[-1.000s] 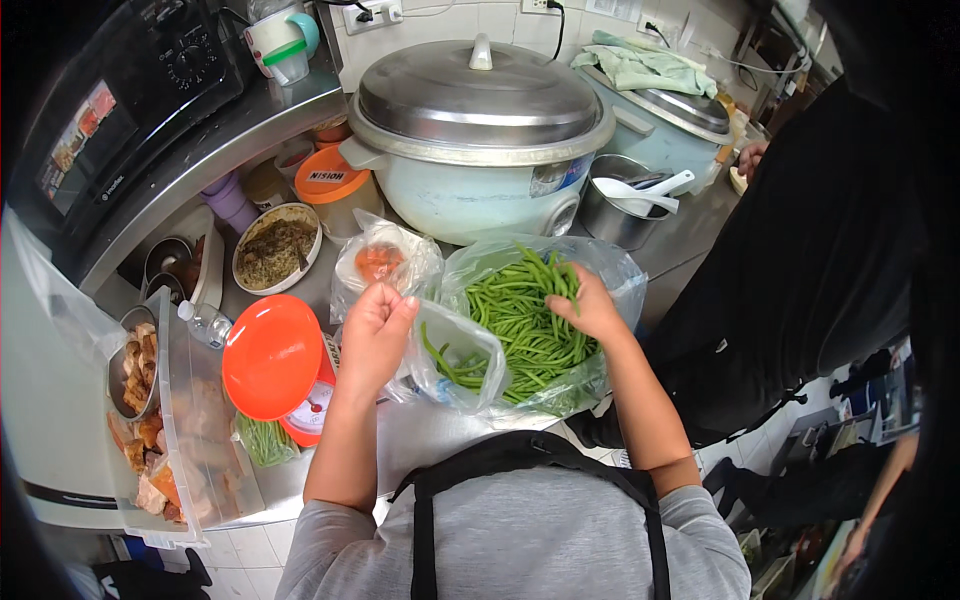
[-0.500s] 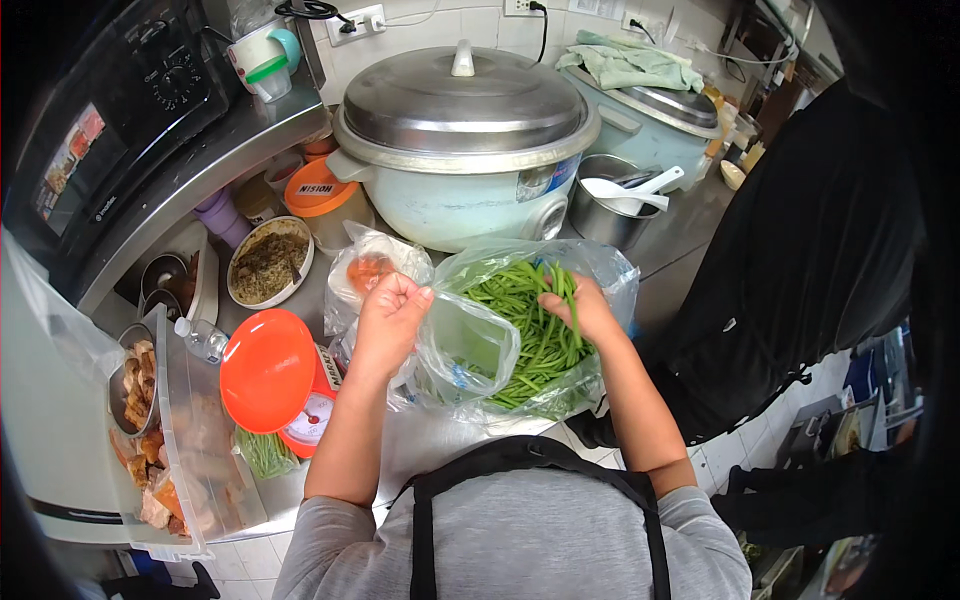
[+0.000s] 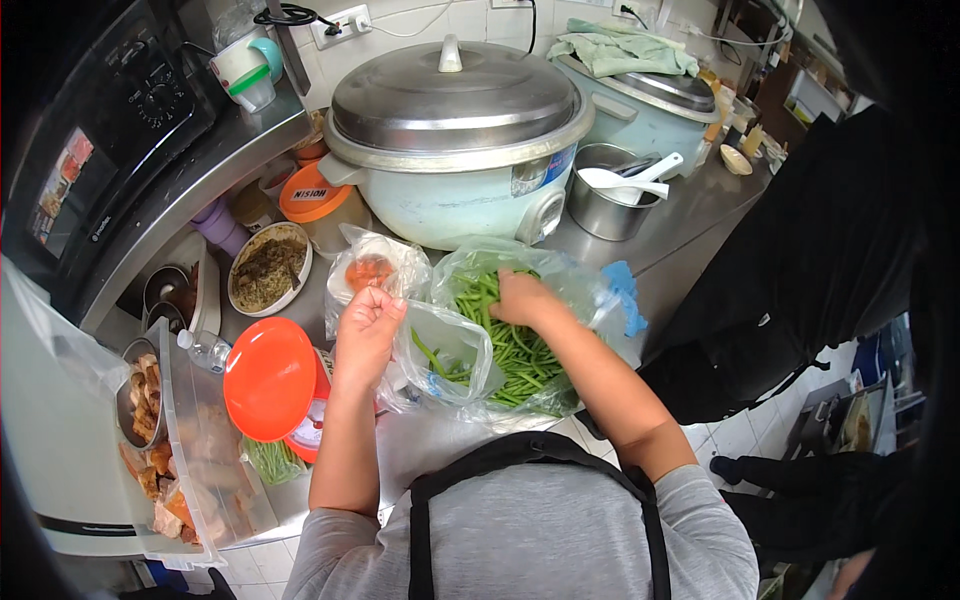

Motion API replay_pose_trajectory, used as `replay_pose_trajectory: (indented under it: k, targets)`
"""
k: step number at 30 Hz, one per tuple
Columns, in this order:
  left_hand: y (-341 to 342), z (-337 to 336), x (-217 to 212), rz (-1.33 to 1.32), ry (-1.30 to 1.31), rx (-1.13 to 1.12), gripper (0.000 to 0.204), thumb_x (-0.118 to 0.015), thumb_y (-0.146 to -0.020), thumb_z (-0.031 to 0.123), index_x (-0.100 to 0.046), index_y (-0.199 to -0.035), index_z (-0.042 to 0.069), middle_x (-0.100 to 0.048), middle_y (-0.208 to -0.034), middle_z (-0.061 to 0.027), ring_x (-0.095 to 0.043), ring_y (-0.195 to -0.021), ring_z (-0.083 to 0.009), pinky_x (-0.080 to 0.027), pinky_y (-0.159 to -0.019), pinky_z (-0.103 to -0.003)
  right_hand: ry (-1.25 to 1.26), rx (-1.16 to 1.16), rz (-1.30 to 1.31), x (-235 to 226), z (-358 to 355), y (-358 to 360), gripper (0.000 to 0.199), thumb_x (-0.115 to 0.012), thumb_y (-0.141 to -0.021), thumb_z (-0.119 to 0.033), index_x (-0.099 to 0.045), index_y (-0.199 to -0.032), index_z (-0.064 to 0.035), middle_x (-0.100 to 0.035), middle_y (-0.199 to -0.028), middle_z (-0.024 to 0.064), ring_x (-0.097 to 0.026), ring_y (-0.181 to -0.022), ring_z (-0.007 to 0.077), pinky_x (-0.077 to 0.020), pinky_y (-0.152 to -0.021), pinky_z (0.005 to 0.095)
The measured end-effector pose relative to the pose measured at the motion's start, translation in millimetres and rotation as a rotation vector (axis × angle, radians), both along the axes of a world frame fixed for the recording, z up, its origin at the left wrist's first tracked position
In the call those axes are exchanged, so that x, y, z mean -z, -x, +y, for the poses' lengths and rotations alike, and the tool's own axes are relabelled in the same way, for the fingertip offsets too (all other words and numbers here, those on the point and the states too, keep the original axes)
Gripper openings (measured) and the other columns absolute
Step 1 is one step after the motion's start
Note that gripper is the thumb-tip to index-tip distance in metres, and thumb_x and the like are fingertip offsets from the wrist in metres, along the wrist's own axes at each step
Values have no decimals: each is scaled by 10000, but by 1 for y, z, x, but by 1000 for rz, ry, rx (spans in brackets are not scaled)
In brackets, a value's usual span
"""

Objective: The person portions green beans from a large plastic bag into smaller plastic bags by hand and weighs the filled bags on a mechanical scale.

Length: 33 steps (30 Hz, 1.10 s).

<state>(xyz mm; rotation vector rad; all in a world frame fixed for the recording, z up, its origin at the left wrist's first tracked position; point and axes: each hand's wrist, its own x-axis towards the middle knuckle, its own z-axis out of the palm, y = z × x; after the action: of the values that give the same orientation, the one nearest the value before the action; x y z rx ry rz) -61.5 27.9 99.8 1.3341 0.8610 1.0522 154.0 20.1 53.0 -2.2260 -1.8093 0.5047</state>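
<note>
My left hand (image 3: 372, 325) pinches the rim of a small clear plastic bag (image 3: 470, 328), holding its mouth open. A few green beans lie inside that bag. Just right of it, a larger clear plastic bag (image 3: 592, 290) stands open, full of long green beans (image 3: 520, 362). My right hand (image 3: 522, 300) is down in this pile with its fingers curled around beans; the fingertips are partly hidden. Left of my left forearm is an orange-red kitchen scale with a round pan (image 3: 268, 380). A bagged bundle of green beans (image 3: 272, 458) lies beside the scale.
A large rice cooker (image 3: 455, 190) stands behind the bags, beside a steel pot with ladles (image 3: 605, 215). To the left are a bowl of chopped food (image 3: 268, 268), an orange-lidded tub (image 3: 318, 200) and a clear bin of meat (image 3: 190, 470). A person in black (image 3: 780, 270) stands close at right.
My right hand has moved left and deeper into the pile. Some beans now show inside the small bag. My left hand has shifted slightly left and down with that bag.
</note>
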Motion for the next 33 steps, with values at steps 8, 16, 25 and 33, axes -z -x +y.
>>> replay_pose_trajectory:
  k: [8,16,25,33]
  targets:
    - [6,-2,-3,51,-18,27,140,-516,-815,110,-412,-725,82,-423,-539,54,-340,-405,-7,-284,-336,-170,42,-222,-35,-1,-17,-32,365,-646,-642,-188,-523,-934,-7,-583,-851,166,-562,-822,272,-431,-718,356]
    - [-9,-1,-4,-9,-49,85,143,-523,-809,87,-412,-720,74,-422,-550,51,-338,-415,-6,-278,-342,-170,-178,-144,1190,-23,-40,-55,340,-613,-661,-23,-496,-979,3,-547,-842,13,-525,-760,119,-428,-684,256]
    - [-7,-4,-3,-23,-25,72,143,-523,-811,93,-413,-722,71,-431,-566,45,-340,-419,-7,-276,-341,-172,-276,-46,1020,42,-43,-47,207,-582,-672,4,-512,-861,-41,-524,-837,16,-503,-847,133,-405,-766,276]
    - [-9,-5,-12,0,15,52,153,-539,-802,122,-421,-720,68,-434,-545,34,-351,-392,-25,-287,-333,-180,-338,-160,1166,18,-41,-42,187,-585,-699,-71,-503,-863,-33,-552,-836,57,-549,-790,152,-444,-690,264]
